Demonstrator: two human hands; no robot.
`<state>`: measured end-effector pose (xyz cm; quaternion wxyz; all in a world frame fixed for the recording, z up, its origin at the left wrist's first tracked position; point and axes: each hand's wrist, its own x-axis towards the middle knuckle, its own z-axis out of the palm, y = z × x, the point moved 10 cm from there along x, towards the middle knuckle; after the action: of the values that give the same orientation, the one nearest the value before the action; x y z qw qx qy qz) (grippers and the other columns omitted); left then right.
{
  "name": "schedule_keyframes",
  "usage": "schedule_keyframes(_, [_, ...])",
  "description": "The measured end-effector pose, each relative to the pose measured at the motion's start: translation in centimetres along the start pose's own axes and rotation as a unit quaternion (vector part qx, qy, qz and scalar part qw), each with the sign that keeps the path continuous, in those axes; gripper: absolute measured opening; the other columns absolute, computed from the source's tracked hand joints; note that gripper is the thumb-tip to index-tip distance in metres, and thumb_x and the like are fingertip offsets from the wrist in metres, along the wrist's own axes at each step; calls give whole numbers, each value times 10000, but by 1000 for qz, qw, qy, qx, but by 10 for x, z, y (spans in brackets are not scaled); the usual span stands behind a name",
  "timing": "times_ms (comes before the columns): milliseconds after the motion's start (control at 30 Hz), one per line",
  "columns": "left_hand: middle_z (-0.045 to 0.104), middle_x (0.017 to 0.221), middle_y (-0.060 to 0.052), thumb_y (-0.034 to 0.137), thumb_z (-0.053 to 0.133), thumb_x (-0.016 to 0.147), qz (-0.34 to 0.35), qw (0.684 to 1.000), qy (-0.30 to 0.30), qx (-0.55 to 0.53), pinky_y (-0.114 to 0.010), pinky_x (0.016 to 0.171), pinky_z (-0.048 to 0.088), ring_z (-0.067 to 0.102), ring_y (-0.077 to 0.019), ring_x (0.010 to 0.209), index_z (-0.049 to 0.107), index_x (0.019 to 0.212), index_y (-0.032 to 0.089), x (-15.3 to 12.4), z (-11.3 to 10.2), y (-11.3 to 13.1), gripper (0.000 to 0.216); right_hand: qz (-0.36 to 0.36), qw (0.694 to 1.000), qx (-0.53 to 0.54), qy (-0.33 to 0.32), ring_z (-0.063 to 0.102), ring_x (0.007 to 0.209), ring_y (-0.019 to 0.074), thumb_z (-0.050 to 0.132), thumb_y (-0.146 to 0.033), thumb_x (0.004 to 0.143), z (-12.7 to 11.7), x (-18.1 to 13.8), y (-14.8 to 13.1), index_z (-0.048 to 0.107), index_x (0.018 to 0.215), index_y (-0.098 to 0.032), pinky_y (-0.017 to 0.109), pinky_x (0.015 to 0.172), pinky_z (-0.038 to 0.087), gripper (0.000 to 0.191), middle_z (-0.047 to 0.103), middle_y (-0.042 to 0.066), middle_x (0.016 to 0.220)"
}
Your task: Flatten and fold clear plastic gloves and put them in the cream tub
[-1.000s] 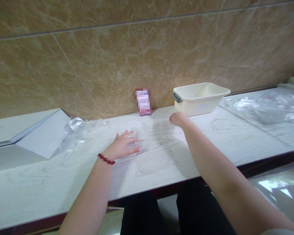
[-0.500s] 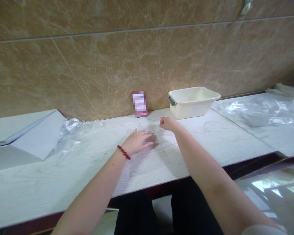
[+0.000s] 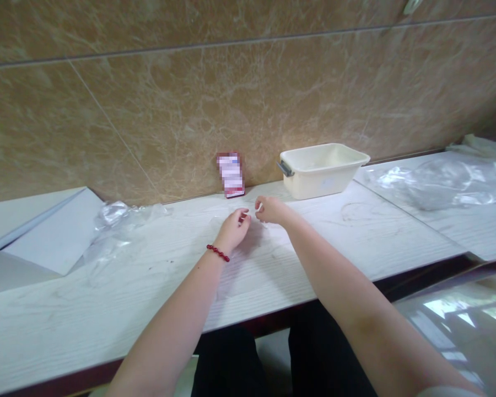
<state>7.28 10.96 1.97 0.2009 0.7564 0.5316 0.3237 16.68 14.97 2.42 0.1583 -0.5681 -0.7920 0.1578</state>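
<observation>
A clear plastic bag (image 3: 240,264) lies flat on the white worktop (image 3: 355,237), in front of me. My left hand (image 3: 233,229), with a red bead bracelet at the wrist, is curled with its fingers pinching the bag's far edge. My right hand (image 3: 269,210) is closed right beside it, pinching the same edge, with a small white bit showing between its fingertips. The two hands nearly touch.
A cream plastic tub (image 3: 320,168) with a grey handle stands against the marble wall, right of a small red and white card (image 3: 230,174). Crumpled clear plastic (image 3: 119,220) and white folded sheets (image 3: 45,234) lie at left; more clear plastic (image 3: 442,179) at far right.
My left hand went from lying flat on the bag to pinching its far edge. My right hand drew left, away from the tub, and met the left hand.
</observation>
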Motion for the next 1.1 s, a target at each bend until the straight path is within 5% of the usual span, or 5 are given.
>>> schedule_keyframes(133, [599,765,-35,417,338,803,-111,977,-6,-181,-226,547,455,574,-116,630,391,1147,217,-1,6,-20,402,8,999,40,-28,555,515,79,485,-189,698,8,-2,-5,475,918,-182,159,500,377,221,609,-16,613])
schedule_keyframes(433, [612,823,-53,363,430,781,-176,939,-27,-294,-221,584,465,585,-96,610,383,1153,188,-5,24,-34,414,0,993,97,-61,581,545,85,486,-212,732,13,-6,-13,438,960,-179,162,524,417,236,623,6,672])
schedule_keyframes(667, [634,755,-71,194,517,685,-165,971,4,-172,-240,629,455,584,-121,645,587,844,111,-3,11,-46,192,-6,995,74,-60,585,634,91,430,-197,757,6,-7,-11,479,990,-182,177,564,435,238,619,35,852])
schedule_keyframes(833, [644,783,-65,161,522,650,-149,985,-5,-81,-233,629,453,588,-131,677,605,859,124,-3,7,-46,228,-50,982,-140,-116,561,803,161,560,-221,644,2,-15,-9,615,875,-235,223,669,413,238,614,14,880])
schedule_keyframes(1100, [649,821,-55,151,522,646,-164,986,-28,1,-228,594,454,592,-131,633,596,935,142,-3,8,-51,299,-59,966,-163,-190,554,824,167,636,-284,588,18,-21,-12,600,957,-250,222,671,399,372,606,14,922])
